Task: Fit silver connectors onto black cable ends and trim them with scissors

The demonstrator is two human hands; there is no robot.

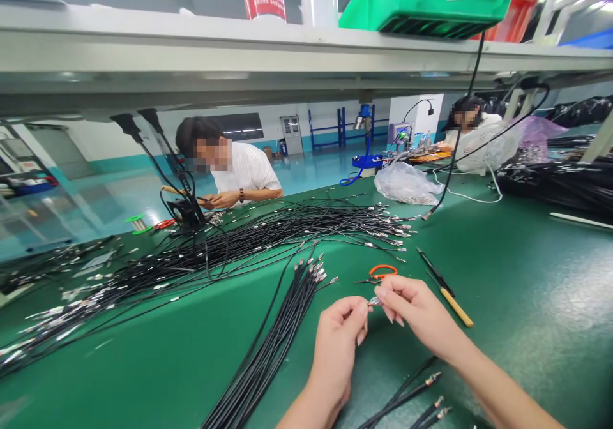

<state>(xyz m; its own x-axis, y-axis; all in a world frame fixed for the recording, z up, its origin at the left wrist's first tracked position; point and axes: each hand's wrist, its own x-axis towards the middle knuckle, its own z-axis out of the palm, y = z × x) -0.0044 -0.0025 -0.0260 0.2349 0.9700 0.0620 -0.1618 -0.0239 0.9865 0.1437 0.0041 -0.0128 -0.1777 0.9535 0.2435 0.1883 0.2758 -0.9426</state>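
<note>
The left hand (337, 346) and right hand (416, 309) are raised, forearms (507, 384) entering from the bottom edge, their pinched fingertips (364, 309) nearly meeting between them.

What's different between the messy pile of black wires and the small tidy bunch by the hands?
The messy pile spreads wide across the green mat, while the tidy bunch lies narrow and gathered. The pile has many more wires. The bunch sits nearer the left hand. Both are black wires with shiny metal ends.

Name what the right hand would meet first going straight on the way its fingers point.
The right hand already pinches a small metal terminal at its fingertips; past that, the metal tip of the orange-handled pliers looks next in line, though depth is unclear.
</note>
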